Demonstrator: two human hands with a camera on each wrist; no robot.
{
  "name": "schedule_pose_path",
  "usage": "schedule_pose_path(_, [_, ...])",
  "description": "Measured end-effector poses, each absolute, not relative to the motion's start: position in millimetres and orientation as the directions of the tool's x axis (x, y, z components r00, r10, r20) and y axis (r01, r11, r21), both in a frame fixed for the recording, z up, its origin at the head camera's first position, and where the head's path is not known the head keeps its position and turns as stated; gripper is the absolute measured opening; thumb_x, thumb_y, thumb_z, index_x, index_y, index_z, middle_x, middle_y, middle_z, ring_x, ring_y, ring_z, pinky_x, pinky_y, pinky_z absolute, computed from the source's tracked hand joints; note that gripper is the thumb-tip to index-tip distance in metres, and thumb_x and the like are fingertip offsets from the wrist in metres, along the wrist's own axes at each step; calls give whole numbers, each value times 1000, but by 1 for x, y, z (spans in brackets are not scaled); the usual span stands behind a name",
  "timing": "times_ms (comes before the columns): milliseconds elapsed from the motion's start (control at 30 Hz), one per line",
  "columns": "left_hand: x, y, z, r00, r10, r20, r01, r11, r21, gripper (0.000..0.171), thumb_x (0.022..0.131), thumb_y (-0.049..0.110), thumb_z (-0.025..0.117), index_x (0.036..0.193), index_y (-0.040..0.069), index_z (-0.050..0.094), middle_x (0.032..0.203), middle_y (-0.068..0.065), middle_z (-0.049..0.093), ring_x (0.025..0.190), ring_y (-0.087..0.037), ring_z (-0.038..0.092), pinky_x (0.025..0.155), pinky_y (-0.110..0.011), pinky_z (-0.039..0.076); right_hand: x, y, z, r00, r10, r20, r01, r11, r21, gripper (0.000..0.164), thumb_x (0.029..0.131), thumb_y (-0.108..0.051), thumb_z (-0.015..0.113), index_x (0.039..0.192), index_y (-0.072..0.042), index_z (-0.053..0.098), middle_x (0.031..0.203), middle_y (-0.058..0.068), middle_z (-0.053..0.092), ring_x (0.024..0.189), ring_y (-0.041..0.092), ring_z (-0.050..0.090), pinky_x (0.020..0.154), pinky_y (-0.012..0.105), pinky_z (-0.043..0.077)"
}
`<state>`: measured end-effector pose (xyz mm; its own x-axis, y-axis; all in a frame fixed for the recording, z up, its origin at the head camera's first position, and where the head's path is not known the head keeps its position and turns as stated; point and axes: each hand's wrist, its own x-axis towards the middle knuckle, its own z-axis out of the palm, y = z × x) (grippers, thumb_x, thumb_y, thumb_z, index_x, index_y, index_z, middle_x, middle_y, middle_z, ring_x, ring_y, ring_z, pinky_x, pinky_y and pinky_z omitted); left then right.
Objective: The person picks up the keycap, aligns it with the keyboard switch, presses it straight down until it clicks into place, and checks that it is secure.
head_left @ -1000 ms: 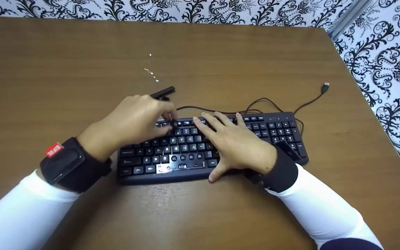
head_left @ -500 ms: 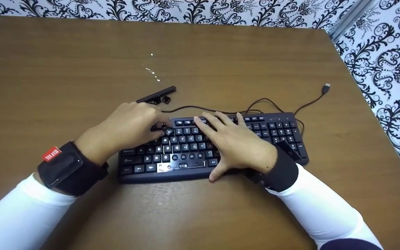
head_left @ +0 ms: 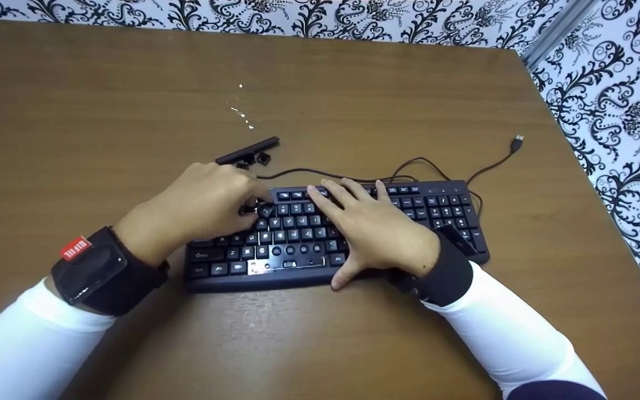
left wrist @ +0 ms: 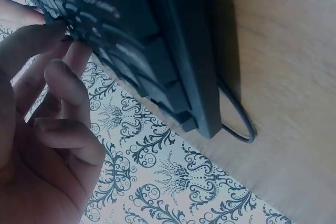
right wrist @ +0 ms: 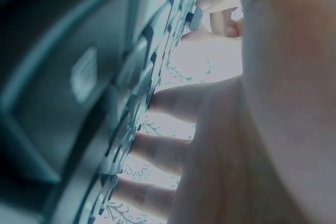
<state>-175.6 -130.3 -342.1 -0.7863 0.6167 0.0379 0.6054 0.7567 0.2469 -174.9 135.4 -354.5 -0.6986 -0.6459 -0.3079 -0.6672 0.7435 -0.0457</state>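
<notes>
A black keyboard [head_left: 259,284] lies on the table, with bare round key sockets [head_left: 290,250] in its lower middle. At its upper left, my left hand [head_left: 203,197] pinches a small keycap [head_left: 266,211] between thumb and index finger. The keycap stands tilted over the number row; in the right wrist view the same keycap [right wrist: 195,19] sticks up above the neighbouring keys. The left hand's other fingers [left wrist: 68,90] curl loosely in the left wrist view. My right hand [head_left: 373,230] rests spread across the keys right of centre, its thumb over the front edge.
Behind the keyboard lie a loose space bar [head_left: 248,150] and loose keycaps [head_left: 263,159], partly hidden by the left hand. The cable [head_left: 325,172] runs behind to a USB plug [head_left: 516,143] at right. White specks [head_left: 242,115] mark the table; patterned wallpaper [head_left: 631,122] borders it.
My left hand has moved slightly left and down over the number row with the keycap, uncovering the loose space bar and keycaps behind. The right hand stays in place.
</notes>
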Motion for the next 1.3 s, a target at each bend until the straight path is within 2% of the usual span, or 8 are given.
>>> schedule_pose_path(133, [-176,-126,-341,-790,612,37,605,767,215,30,83,33,80,108,16,77,85,-2,73,72,-21,68,61,-44,57,-175,136,-355,-698,-645,-313,-665,745,-51,148,49,-81,79,163,-19,6,168,11,16,152,38,21,111,78,20])
schedule_pose_path(267, [-176,-120,-340,-785,616,59,616,769,170,30,81,37,82,99,14,77,78,-2,71,66,-21,66,58,-43,56,-175,136,-354,-699,-641,-316,-662,748,-53,148,49,-81,79,163,-19,6,168,11,15,152,38,20,111,77,19])
schedule_pose_path(467, [-174,-115,-341,-768,633,96,641,757,127,24,78,32,85,92,13,78,86,-5,74,70,-26,70,59,-45,58,-175,135,-354,-698,-645,-310,-664,746,-55,148,49,-81,79,163,-20,6,168,11,16,152,38,21,111,78,19])
schedule_pose_path(767, [-175,-113,-341,-740,664,102,672,727,142,20,79,17,83,96,13,74,87,-5,76,73,-28,71,64,-46,59,-175,135,-354,-697,-646,-312,-665,745,-58,148,49,-80,80,163,-19,6,168,10,16,152,36,20,110,79,20])
schedule_pose_path(933, [-175,-112,-341,-735,671,95,677,718,161,18,80,15,82,96,14,75,85,-3,77,71,-27,71,63,-46,59,-175,136,-353,-696,-645,-315,-664,746,-59,148,49,-80,80,163,-19,7,168,10,17,152,36,20,111,78,20])
schedule_pose_path(1100, [-174,-113,-341,-736,666,119,677,721,150,22,80,26,83,97,15,75,87,-3,76,71,-26,70,60,-45,58,-175,136,-354,-698,-645,-312,-664,746,-57,148,49,-80,80,163,-20,6,168,10,16,152,36,20,110,78,20])
schedule_pose_path(1300, [-172,-111,-340,-778,618,112,627,773,96,31,81,40,81,91,12,73,85,-4,71,68,-25,67,57,-46,56,-175,135,-354,-697,-642,-319,-662,747,-57,148,49,-81,79,163,-20,6,168,11,15,152,37,20,110,78,20])
